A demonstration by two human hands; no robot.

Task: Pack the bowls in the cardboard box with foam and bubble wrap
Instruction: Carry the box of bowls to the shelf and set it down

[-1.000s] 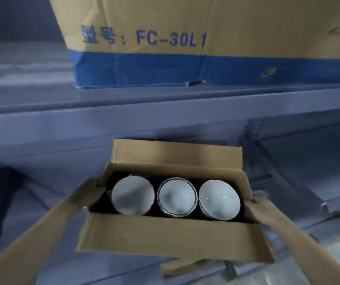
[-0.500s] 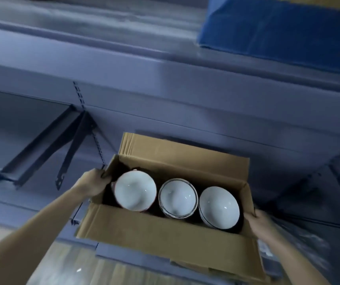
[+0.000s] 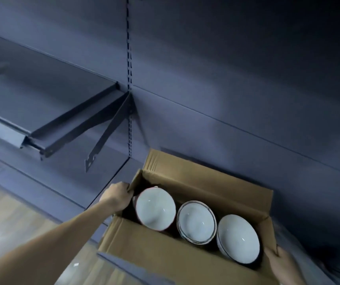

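Cardboard box [image 3: 165, 262] carried in front of dark shelving [image 3: 47, 124], flaps up, sitting at about 5 o'clock in view. Long axis runs 10 to 4 o'clock, open side up toward the camera. Left hand [image 3: 118, 196] grips the 10 o'clock end wall, fingers curled over the corner; right hand [image 3: 282, 264] holds the 4 o'clock end, fingers on the edge, partly cut off. Three stacks of bowls [image 3: 195, 221] in a row along that axis, mouths up. No foam or bubble wrap visible. Both hands equally engaged; box must stay level for set-down.
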